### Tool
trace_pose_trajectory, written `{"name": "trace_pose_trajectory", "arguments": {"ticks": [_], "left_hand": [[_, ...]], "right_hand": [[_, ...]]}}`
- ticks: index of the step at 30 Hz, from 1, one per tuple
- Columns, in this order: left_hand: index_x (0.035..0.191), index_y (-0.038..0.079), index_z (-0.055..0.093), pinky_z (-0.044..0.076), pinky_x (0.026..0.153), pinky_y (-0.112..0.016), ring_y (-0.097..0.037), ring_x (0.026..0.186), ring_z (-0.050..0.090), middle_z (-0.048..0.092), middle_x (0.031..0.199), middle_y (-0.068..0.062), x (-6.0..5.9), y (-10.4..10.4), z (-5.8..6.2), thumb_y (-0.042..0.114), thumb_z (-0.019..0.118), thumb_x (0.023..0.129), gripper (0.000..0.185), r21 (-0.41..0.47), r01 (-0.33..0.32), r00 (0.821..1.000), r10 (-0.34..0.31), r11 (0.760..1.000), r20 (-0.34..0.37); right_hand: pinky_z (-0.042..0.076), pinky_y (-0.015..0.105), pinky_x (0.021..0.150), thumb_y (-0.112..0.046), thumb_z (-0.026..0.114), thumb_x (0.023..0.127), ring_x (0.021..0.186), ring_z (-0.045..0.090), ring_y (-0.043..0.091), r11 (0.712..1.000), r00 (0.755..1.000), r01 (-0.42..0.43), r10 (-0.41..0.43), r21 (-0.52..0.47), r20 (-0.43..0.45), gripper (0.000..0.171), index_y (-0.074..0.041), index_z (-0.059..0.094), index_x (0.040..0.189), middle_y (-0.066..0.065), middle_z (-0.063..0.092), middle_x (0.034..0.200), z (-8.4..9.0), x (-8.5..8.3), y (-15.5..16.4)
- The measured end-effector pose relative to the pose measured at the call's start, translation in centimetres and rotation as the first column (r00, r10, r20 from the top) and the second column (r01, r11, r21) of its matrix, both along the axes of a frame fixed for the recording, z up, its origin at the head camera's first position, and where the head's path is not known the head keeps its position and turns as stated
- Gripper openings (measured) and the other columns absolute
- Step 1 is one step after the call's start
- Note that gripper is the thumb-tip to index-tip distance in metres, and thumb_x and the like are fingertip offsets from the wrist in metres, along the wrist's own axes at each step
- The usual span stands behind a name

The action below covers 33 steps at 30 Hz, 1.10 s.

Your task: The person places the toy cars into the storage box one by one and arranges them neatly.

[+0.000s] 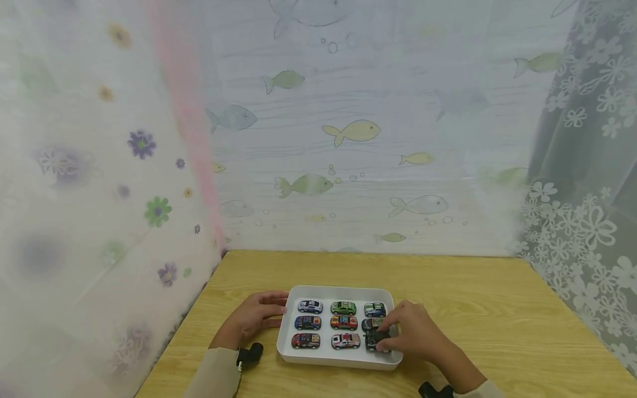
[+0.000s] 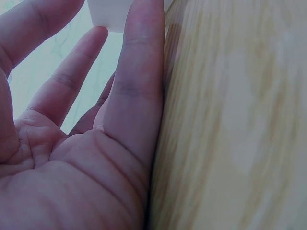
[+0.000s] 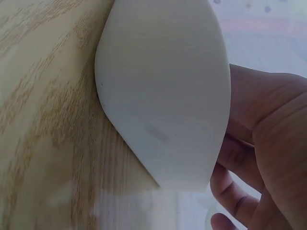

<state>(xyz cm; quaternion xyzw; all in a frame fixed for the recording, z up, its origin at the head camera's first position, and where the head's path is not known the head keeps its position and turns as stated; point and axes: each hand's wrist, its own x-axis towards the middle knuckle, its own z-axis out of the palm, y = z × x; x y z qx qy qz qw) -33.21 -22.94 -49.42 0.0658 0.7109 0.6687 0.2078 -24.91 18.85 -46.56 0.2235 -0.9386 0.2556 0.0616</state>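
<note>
**Toy cars in a white tray, both hands at its sides**

White tray (image 1: 340, 359) sits on the wooden table (image 1: 473, 309), near the front edge and a little left of centre. Inside it, 9 toy cars in 3 rows of 3.

Back row: blue-and-white car (image 1: 310, 306), green car (image 1: 343, 307), green-and-blue car (image 1: 374, 309). Middle row: dark blue car (image 1: 307, 322), orange car (image 1: 344, 321), and 1 more at the right, mostly hidden by fingers. Front row: red car (image 1: 306, 340), white-and-red car (image 1: 345, 341), black car (image 1: 376, 338).

Right hand (image 1: 415, 331) reaches over the tray's right side. Fingers curl down and pinch the black car in the front right corner; whether the car is lifted or resting on the tray floor cannot be told. In the right wrist view the tray's outer wall (image 3: 163, 96) fills the frame, with the palm behind it.

Left hand (image 1: 256, 316) lies flat on the table just beside the tray's left wall, fingers straight and relaxed, tips touching the rim. Left wrist view shows the palm (image 2: 72, 158) open, fingers loosely spread, a corner of the tray (image 2: 110, 14) at the fingertips.

Fish-print sheet (image 1: 348, 132) hangs behind the table; flowered curtains on either side.
</note>
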Motion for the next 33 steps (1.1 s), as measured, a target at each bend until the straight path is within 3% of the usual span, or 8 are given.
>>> {"name": "trace_pose_trajectory", "arguments": {"ticks": [10,17,26,33], "left_hand": [[0.147,0.002,0.056,0.061,0.094,-0.040,-0.024,0.118,0.069,0.059,0.146,-0.019,0.47,0.36,0.57,0.013,0.074,0.096,0.055,-0.004,-0.002,1.000,0.002,1.000,0.005],[0.148,0.002,0.055,0.061,0.094,-0.041,-0.024,0.118,0.068,0.057,0.147,-0.020,0.64,0.28,0.71,0.014,0.075,0.096,0.057,-0.010,-0.016,1.000,0.016,1.000,0.004],[0.147,0.003,0.055,0.060,0.095,-0.041,-0.025,0.119,0.068,0.057,0.148,-0.019,0.72,0.05,0.69,0.015,0.077,0.094,0.059,-0.011,-0.033,0.999,0.033,0.999,0.020],[0.147,0.002,0.055,0.061,0.094,-0.041,-0.025,0.118,0.068,0.058,0.147,-0.019,0.80,-0.05,0.75,0.014,0.076,0.095,0.057,-0.015,-0.029,1.000,0.030,0.999,0.010]], "right_hand": [[0.038,0.032,0.078,-0.049,0.095,0.067,0.088,0.049,0.004,1.000,1.000,0.022,-0.022,0.008,0.000,0.022,-0.041,0.080,0.080,-0.026,0.072,0.091,0.06,0.27,-0.12],[0.038,0.040,0.084,-0.051,0.094,0.067,0.089,0.049,0.003,0.999,1.000,0.012,-0.011,0.040,-0.015,0.022,-0.042,0.079,0.080,-0.026,0.072,0.092,0.05,0.31,-0.17],[0.037,0.043,0.087,-0.048,0.095,0.068,0.092,0.050,0.004,0.999,1.000,0.004,-0.003,0.050,-0.021,0.021,-0.041,0.079,0.079,-0.027,0.072,0.092,0.22,0.44,-0.30],[0.035,0.041,0.085,-0.047,0.095,0.069,0.093,0.050,0.006,0.999,1.000,-0.010,0.009,0.032,0.016,0.021,-0.041,0.079,0.081,-0.028,0.070,0.092,0.50,0.55,-0.25]]}}
